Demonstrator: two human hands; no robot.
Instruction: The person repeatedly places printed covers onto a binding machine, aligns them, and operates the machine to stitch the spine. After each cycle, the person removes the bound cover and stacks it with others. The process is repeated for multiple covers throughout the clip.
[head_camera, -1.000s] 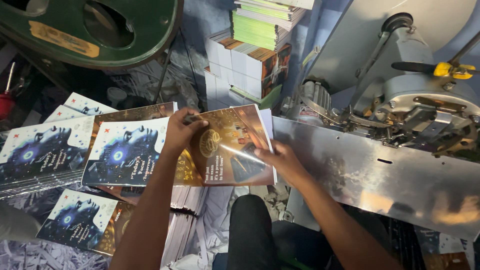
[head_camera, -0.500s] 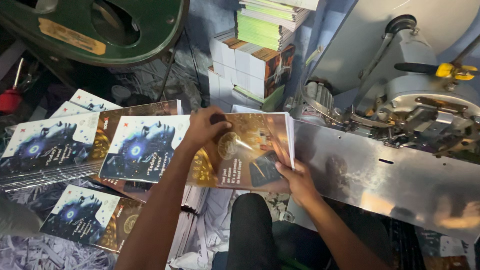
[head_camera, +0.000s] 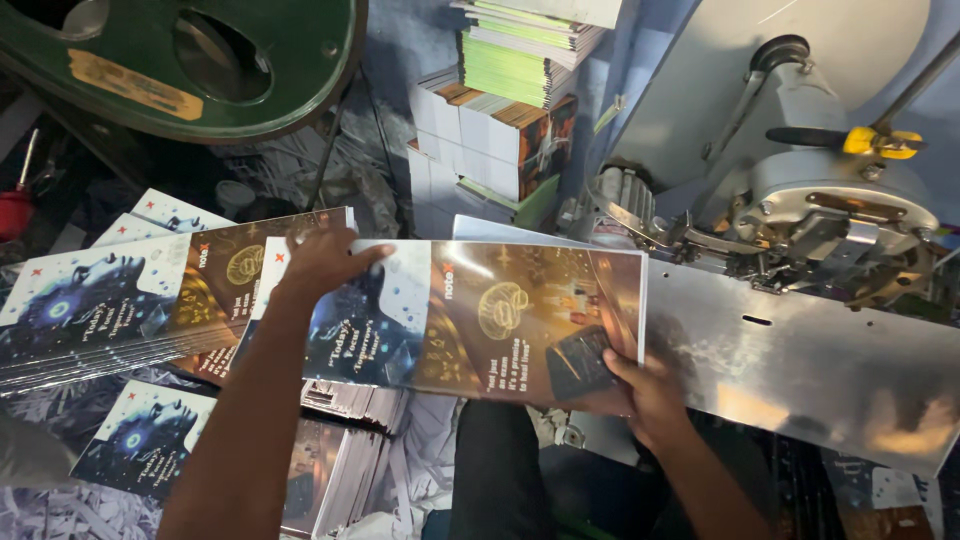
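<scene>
Fingers of the left hand (head_camera: 322, 262) are seen closed over the top left edge of a printed cover sheet (head_camera: 470, 320), thumb stretched along the edge; fingers of the right hand (head_camera: 645, 385) are pinched on its lower right corner, thumb on the printed face. The sheet is thus held flat and open between both hands, blue picture towards the left fingers, brown half towards the right fingers. Compared with half a second ago, the sheet has been carried rightwards: its right edge now overlaps the shiny metal plate (head_camera: 800, 360) just beyond the right fingers, where before it stopped short of it. It has also been lifted clear of the fanned stack of like sheets (head_camera: 110, 310), which lies outward of the left fingers. By this shift the sheet is judged to be in transfer from stack to machine (head_camera: 810, 210), whose grey mechanism stands above and beyond the right fingers; feeding is not yet begun. Further sheets (head_camera: 140, 445) lie below the left forearm. Piles of bound booklets (head_camera: 500, 140) stand beyond both hands, and a green wheel (head_camera: 200, 60) lies far beyond the left fingers.
</scene>
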